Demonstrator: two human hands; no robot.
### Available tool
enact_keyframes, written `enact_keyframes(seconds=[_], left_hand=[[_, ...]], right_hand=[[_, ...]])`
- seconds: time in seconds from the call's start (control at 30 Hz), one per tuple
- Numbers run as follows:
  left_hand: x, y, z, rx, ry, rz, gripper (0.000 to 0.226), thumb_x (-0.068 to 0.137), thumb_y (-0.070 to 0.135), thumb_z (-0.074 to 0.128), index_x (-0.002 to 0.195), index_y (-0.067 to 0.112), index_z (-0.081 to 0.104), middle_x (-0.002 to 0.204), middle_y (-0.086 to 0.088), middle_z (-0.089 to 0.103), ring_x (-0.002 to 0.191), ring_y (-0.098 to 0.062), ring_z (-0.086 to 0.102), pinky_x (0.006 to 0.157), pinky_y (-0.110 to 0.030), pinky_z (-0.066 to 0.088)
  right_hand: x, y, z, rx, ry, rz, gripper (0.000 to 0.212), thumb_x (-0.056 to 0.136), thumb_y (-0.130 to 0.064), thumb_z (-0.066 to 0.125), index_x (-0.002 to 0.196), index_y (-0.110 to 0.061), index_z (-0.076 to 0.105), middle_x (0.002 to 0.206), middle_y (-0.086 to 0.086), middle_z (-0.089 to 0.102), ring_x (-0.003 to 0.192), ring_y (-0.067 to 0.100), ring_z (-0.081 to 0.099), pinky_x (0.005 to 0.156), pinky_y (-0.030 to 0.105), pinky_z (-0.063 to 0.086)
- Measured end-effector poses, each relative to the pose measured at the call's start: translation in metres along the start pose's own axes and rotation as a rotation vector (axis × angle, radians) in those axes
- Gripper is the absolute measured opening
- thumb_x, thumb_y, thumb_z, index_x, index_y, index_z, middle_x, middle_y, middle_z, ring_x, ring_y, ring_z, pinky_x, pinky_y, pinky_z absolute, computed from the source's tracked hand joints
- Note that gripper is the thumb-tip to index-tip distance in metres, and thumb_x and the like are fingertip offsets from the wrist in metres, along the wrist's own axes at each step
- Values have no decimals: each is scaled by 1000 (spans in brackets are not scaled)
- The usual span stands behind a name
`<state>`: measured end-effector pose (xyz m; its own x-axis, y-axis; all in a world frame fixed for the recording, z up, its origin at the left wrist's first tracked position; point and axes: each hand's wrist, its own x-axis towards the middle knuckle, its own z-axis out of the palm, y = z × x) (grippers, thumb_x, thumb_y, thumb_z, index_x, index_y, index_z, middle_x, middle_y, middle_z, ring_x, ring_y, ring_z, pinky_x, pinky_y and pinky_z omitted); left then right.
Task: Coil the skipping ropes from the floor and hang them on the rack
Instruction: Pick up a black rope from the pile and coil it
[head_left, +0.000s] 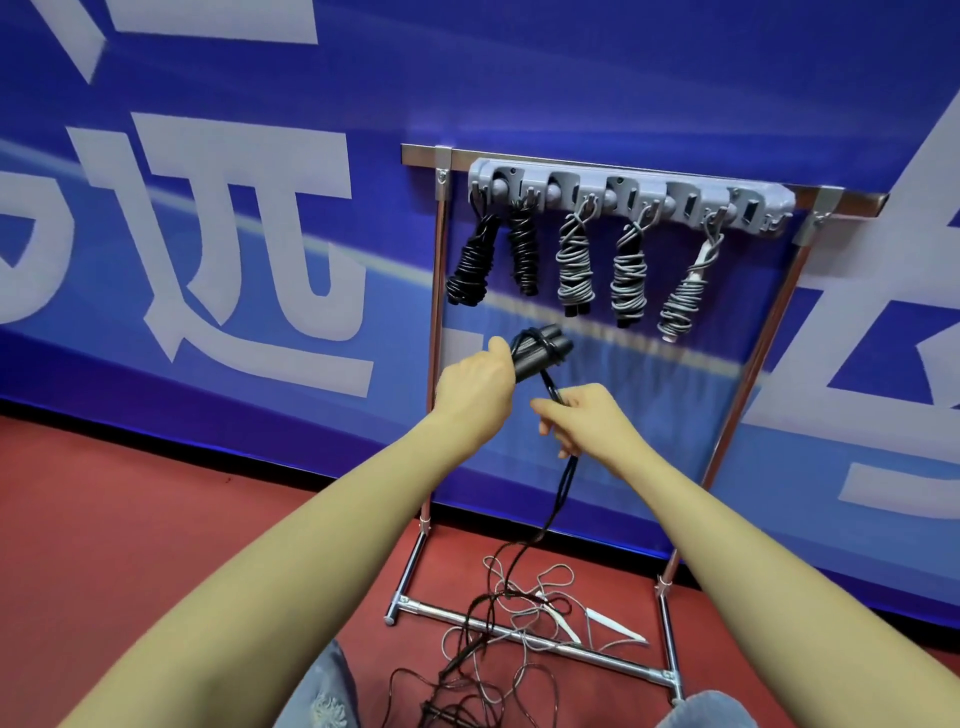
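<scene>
Gripping the 2 black handles (540, 351) of a skipping rope together, the left hand (475, 387) is clenched round them in front of the rack (631, 195). Just beside and below it, the right hand (584, 421) pinches the black cord (563, 483) where it leaves the handles, with a first turn already lying across them. From there the cord hangs slack to the red floor (156, 519), where it runs into a loose tangle with a grey rope (524, 608) and its white handles (613, 626) at the rack's foot.

Light, limp and probably slick, the cord will likely spring loose unless kept taut, so hold it close to the handles and feed it turn by turn. Above, 5 coiled ropes (574, 265) hang from the hooks, 2 black and 3 grey.
</scene>
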<state>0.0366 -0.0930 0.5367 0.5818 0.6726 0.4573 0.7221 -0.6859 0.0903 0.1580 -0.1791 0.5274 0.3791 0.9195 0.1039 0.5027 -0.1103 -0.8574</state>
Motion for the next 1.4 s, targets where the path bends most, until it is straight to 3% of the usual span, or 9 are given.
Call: enact_keyframes(seconds=[0.2,0.33,0.43,0.53,0.63,0.8,0.93,1.13,1.4], left_hand=[[1,-8,15,131,-116,-49,23,87,3,50,109,5,42,93,-9,65,71,-28,59,52,-30,34],[2,-17,12,269,-195,35,26,86,-1,47,111,5,43,93,-7,65,67,-26,49,46,-27,24],[3,-24,10,318,-220,161,25,88,0,43,112,7,42,93,-8,65,71,-29,55,51,-28,28],[6,-28,6,381,-222,284,24,89,1,43,111,9,42,92,-6,64,79,-31,61,50,-28,26],[7,-28,3,380,-217,434,18,90,7,45,108,12,44,88,-4,62,78,-31,61,55,-29,33],[6,-28,3,287,126,780,31,59,2,73,79,12,53,57,-2,52,46,-26,51,46,-26,31],[9,-22,-6,269,262,843,40,56,-2,60,82,15,34,56,-3,48,45,-24,45,43,-27,32],[-3,8,-27,46,51,416,12,92,16,41,101,10,45,87,-6,57,75,-31,56,56,-36,35],[17,19,-17,-62,-36,2,17,94,13,45,107,3,41,98,-17,60,86,-37,58,60,-34,32]], right_hand=[[-8,-2,-3,-293,-58,-130,15,78,-10,59,64,-4,55,50,7,55,48,19,53,57,29,45],[1,-8,-12,-930,190,-529,9,77,-11,54,70,-17,57,60,3,55,56,30,51,45,24,20],[5,-12,-16,-1026,299,-718,12,74,-6,57,82,-13,63,72,2,58,60,27,58,44,19,15],[8,-16,-10,-718,291,-343,24,90,-10,52,112,-17,57,96,-3,55,83,24,55,59,32,39],[15,-15,-10,-224,363,-120,12,86,-28,67,91,-20,59,72,-6,53,68,23,55,66,42,53],[22,-11,-25,-284,309,-7,31,75,-43,77,74,-17,62,67,-8,57,60,16,52,63,35,49],[21,-6,-26,-218,265,62,32,78,-43,74,71,-14,62,66,-2,59,67,19,52,68,35,48],[10,0,-11,-26,304,12,10,80,2,57,74,2,65,69,13,58,64,21,41,60,32,36],[1,-3,-11,-187,229,-89,30,87,-24,60,70,0,65,51,-3,45,50,16,37,52,28,33]])
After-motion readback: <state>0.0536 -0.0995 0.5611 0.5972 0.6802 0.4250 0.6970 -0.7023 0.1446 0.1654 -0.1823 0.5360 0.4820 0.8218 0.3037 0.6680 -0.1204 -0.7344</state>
